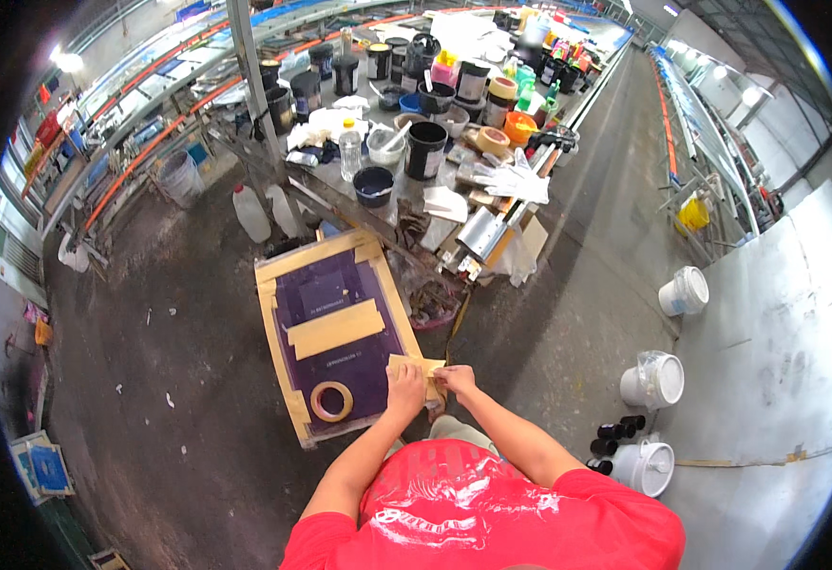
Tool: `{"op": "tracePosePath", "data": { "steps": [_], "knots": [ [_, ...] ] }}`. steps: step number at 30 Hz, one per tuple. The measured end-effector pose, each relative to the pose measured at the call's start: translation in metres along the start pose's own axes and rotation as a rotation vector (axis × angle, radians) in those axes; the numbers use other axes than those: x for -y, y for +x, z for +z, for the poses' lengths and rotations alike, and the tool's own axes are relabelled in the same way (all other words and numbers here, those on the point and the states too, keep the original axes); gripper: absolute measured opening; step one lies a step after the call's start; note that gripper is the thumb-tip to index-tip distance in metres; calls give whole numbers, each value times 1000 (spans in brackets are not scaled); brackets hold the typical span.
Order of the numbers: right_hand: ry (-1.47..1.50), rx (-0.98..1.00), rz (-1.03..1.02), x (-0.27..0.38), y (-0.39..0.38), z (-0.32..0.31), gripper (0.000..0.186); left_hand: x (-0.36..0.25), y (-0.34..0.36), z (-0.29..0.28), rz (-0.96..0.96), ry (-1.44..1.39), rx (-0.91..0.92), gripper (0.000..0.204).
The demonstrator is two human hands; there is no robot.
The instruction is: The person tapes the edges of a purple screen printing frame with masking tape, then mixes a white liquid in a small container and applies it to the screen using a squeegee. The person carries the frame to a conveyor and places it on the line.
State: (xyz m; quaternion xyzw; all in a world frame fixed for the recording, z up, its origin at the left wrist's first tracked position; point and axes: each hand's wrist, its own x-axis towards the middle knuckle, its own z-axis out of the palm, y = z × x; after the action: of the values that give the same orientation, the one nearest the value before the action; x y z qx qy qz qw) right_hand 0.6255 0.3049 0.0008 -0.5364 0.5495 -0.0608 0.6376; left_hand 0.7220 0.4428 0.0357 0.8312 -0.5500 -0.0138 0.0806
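Note:
A screen-printing frame [340, 294] with dark purple mesh lies in front of me, its borders covered in tan masking tape. Across its middle runs a wide patch of the same tape [336, 329]. My left hand [405, 388] presses or grips a short strip of masking tape [414, 362] at the frame's near right edge. The strip's other end is pinched by my right hand [455, 380], just beyond that edge. Both hands look closed, with the fingertips partly hidden. A roll of masking tape [315, 402] rests flat on the mesh, left of my left hand.
Beyond the frame, a cluttered table holds a black bucket [425, 152], a dark blue tub [373, 187], a clear bottle [350, 154], tape rolls and papers. White lidded buckets [651, 380] stand along the right wall. A translucent jug [250, 213] sits on the floor at left.

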Motion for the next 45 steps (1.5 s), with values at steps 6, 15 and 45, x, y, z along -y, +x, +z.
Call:
{"op": "tracePosePath", "data": {
  "steps": [6,15,45],
  "knots": [
    [-194,-93,-203,37,-25,9,22,5,-13,-5,-1,-80,3,59],
    [-247,-10,-550,61,-53,26,24,29,15,-11,-230,-545,-37,21],
    [-289,-113,-251,17,-1,48,21,44,-6,2,-558,-962,-108,38]
  ]
}}
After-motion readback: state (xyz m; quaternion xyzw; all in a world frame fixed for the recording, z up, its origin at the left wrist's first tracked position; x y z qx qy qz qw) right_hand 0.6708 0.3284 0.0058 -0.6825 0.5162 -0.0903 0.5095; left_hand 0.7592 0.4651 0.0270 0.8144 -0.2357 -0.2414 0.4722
